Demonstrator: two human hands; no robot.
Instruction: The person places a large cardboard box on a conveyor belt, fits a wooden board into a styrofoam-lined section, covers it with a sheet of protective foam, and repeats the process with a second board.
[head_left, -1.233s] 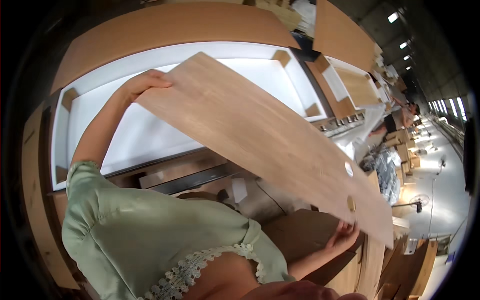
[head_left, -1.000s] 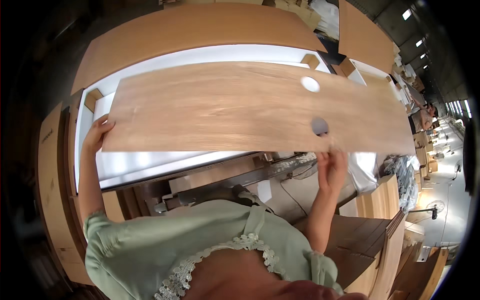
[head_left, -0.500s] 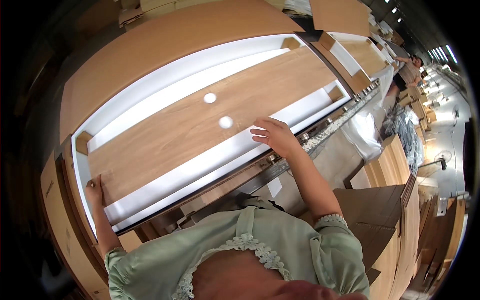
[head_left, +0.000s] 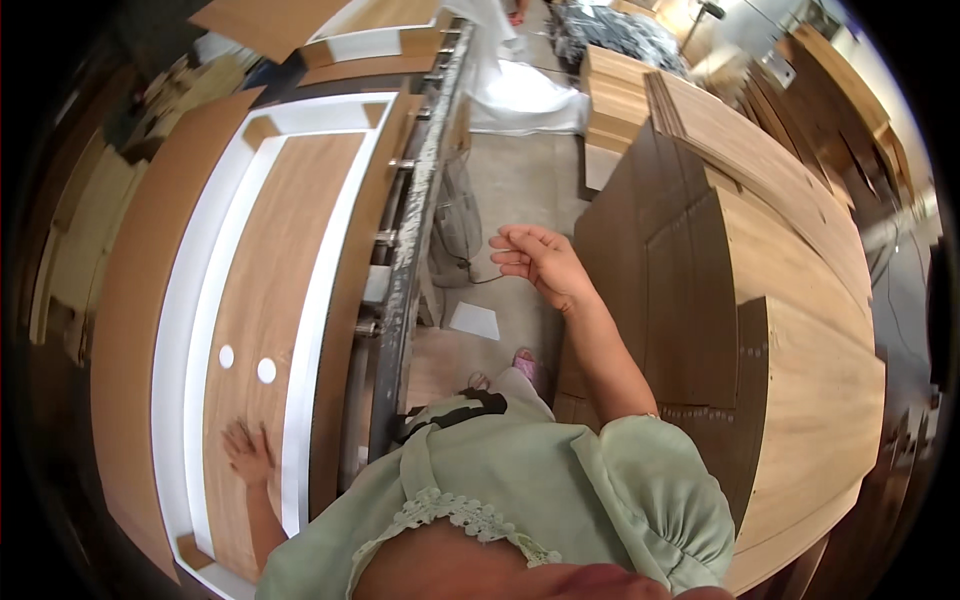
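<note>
On my left lies a long cardboard box (head_left: 350, 225) lined with white foam (head_left: 325, 250). Inside it is a wood-grain board (head_left: 290, 230) with two white round spots (head_left: 266, 371) on its face. My left hand (head_left: 248, 455) rests on the board below these spots, its fingers spread and nothing held. Out over the floor to the right of the box hangs my right hand (head_left: 535, 262). Its fingers are loosely bent and apart, with nothing in them. A stack of wooden panels with brown cardboard (head_left: 660, 300) is what stands nearest to it.
The box sits on a roller conveyor with a scuffed metal rail (head_left: 410, 235). Another opened box (head_left: 370, 50) stands farther along it. Large wooden panels (head_left: 810, 400) are piled at the right. White plastic sheeting (head_left: 525, 100) and a pale sheet (head_left: 474, 321) lie on the floor.
My view has turned right, so the box now lies along my left. My left hand has moved from the board's end onto its face. The right hand has left the box edge.
</note>
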